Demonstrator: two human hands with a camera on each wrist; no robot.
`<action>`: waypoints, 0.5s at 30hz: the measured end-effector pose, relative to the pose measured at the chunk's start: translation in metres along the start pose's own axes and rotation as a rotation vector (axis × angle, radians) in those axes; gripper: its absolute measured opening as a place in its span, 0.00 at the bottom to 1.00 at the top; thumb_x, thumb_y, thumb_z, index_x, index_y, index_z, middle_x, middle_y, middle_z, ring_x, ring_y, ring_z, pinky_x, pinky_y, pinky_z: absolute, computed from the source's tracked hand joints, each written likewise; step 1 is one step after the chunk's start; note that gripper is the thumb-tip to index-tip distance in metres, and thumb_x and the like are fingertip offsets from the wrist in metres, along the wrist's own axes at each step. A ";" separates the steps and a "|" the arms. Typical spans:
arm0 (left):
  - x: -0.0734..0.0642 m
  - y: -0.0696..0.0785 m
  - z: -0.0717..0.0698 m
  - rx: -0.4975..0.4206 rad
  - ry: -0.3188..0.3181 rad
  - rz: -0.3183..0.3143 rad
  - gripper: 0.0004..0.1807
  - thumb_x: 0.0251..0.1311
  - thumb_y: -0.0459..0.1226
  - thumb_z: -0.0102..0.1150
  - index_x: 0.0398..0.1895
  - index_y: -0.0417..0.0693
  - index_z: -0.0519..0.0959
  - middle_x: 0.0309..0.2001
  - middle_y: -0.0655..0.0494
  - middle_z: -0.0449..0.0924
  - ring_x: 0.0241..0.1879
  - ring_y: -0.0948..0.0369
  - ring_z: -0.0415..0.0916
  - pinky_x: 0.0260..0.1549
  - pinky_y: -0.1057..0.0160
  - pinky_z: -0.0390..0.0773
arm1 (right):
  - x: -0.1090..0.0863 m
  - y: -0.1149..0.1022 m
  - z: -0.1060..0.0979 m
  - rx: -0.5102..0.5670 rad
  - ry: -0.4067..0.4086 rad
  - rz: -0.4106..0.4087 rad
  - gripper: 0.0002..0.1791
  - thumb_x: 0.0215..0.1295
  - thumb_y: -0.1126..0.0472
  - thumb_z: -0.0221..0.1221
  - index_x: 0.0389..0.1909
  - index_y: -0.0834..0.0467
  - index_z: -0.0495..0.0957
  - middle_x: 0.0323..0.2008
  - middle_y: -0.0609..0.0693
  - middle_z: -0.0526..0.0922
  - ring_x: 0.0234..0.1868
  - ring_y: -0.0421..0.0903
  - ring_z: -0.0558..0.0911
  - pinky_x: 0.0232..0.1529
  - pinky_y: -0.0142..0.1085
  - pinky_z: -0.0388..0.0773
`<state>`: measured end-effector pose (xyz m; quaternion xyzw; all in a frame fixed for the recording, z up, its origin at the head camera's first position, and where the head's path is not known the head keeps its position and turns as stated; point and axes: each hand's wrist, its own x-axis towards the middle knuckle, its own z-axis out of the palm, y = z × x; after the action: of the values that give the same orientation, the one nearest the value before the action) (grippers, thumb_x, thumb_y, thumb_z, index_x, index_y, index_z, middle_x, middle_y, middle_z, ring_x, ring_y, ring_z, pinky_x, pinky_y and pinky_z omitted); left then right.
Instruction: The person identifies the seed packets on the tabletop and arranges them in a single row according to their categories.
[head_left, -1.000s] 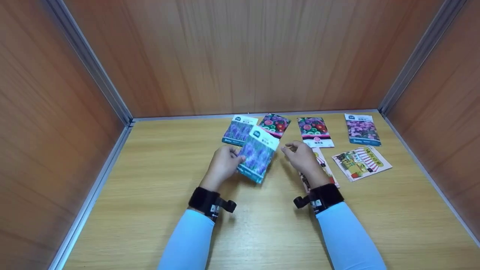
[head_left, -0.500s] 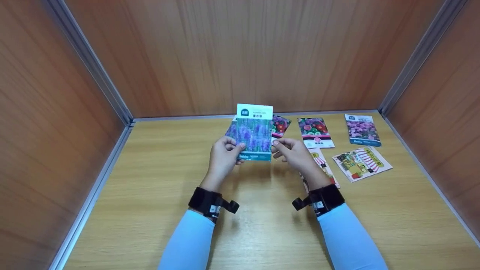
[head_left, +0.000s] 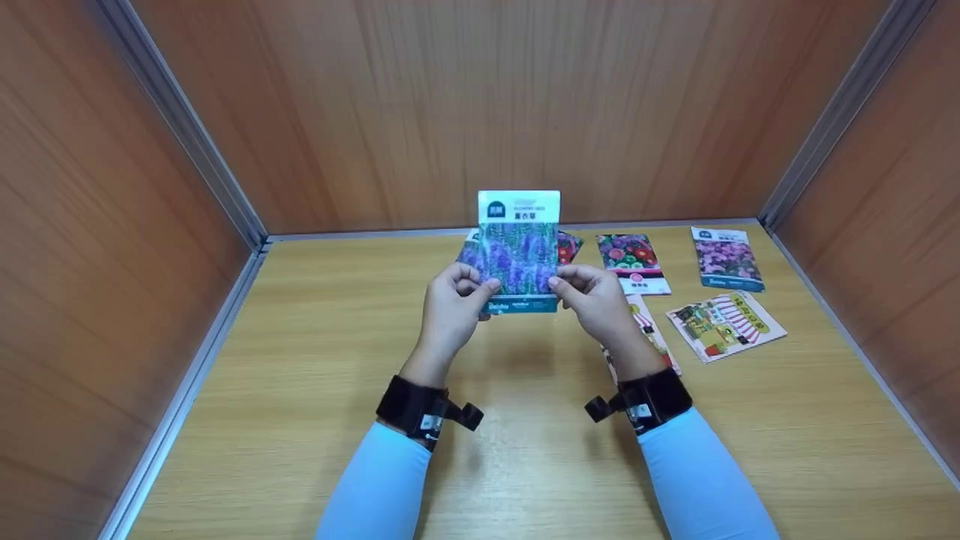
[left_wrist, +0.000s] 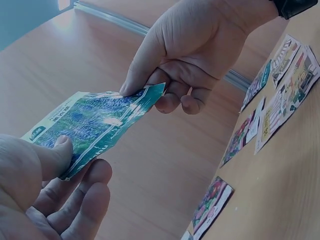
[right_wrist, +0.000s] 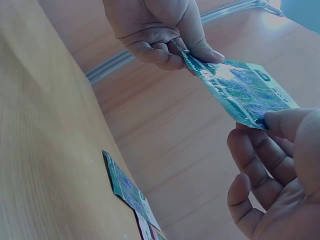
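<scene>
A lavender seed packet [head_left: 519,255], with a white top and teal bottom band, is held upright above the table between both hands. My left hand [head_left: 452,307] pinches its lower left edge, thumb on the printed front. At the lower right edge, my right hand [head_left: 592,300] pinches it the same way. The left wrist view shows the packet [left_wrist: 92,125] slightly bent, with fingers behind it. Behind it in the head view, another purple-flower packet [head_left: 469,252] and a red-and-purple flower packet [head_left: 568,247] are partly hidden.
On the table [head_left: 337,360] to the right lie a zinnia-like flower packet [head_left: 634,264], a pink-flower packet [head_left: 726,259] and a striped-awning packet [head_left: 726,326]. Another packet [head_left: 652,330] is partly under the right forearm in view. Wooden panels [head_left: 480,112] enclose the back and sides.
The packet has risen from a tilted position in the left hand to upright and higher. My right hand has come in and taken hold of its right edge.
</scene>
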<state>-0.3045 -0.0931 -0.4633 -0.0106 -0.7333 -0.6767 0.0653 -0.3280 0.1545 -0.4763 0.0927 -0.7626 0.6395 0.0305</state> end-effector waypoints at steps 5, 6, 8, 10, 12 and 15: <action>-0.002 0.005 0.000 0.018 -0.003 0.007 0.12 0.75 0.34 0.75 0.39 0.47 0.77 0.29 0.56 0.87 0.35 0.60 0.85 0.32 0.62 0.91 | -0.002 -0.003 0.000 0.021 0.018 -0.007 0.10 0.82 0.63 0.67 0.54 0.65 0.89 0.34 0.41 0.89 0.39 0.49 0.86 0.44 0.37 0.86; -0.003 0.006 0.000 0.020 -0.002 0.007 0.12 0.75 0.34 0.75 0.40 0.47 0.78 0.30 0.56 0.87 0.35 0.60 0.84 0.33 0.62 0.91 | -0.002 -0.004 0.000 0.027 0.014 -0.009 0.09 0.83 0.62 0.67 0.53 0.64 0.89 0.34 0.41 0.89 0.39 0.49 0.86 0.43 0.36 0.86; -0.004 0.008 -0.001 0.021 0.000 0.010 0.11 0.75 0.34 0.75 0.41 0.46 0.79 0.31 0.56 0.86 0.35 0.60 0.84 0.33 0.62 0.91 | -0.003 -0.005 0.000 0.034 0.009 -0.015 0.08 0.83 0.62 0.67 0.51 0.62 0.89 0.35 0.43 0.88 0.38 0.48 0.85 0.43 0.35 0.85; -0.005 0.011 -0.001 0.024 -0.001 0.014 0.10 0.75 0.34 0.75 0.42 0.46 0.80 0.32 0.55 0.87 0.35 0.59 0.85 0.34 0.62 0.92 | -0.004 -0.008 0.000 0.044 0.007 -0.027 0.07 0.84 0.62 0.66 0.50 0.61 0.89 0.34 0.43 0.87 0.37 0.45 0.84 0.41 0.33 0.84; -0.005 0.012 -0.001 0.021 -0.004 0.017 0.09 0.75 0.34 0.75 0.43 0.45 0.81 0.34 0.54 0.88 0.36 0.59 0.86 0.34 0.62 0.92 | -0.005 -0.009 0.000 0.049 0.011 -0.038 0.07 0.84 0.62 0.66 0.50 0.62 0.89 0.34 0.44 0.87 0.36 0.44 0.83 0.41 0.32 0.84; -0.005 0.012 -0.001 0.018 -0.005 0.009 0.07 0.75 0.34 0.75 0.44 0.45 0.84 0.36 0.53 0.89 0.36 0.59 0.86 0.35 0.63 0.93 | -0.006 -0.011 0.000 0.053 0.024 -0.060 0.08 0.83 0.63 0.66 0.50 0.63 0.90 0.35 0.44 0.87 0.36 0.42 0.83 0.41 0.32 0.84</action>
<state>-0.2979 -0.0929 -0.4515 -0.0152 -0.7394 -0.6698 0.0666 -0.3206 0.1531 -0.4665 0.1087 -0.7420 0.6591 0.0563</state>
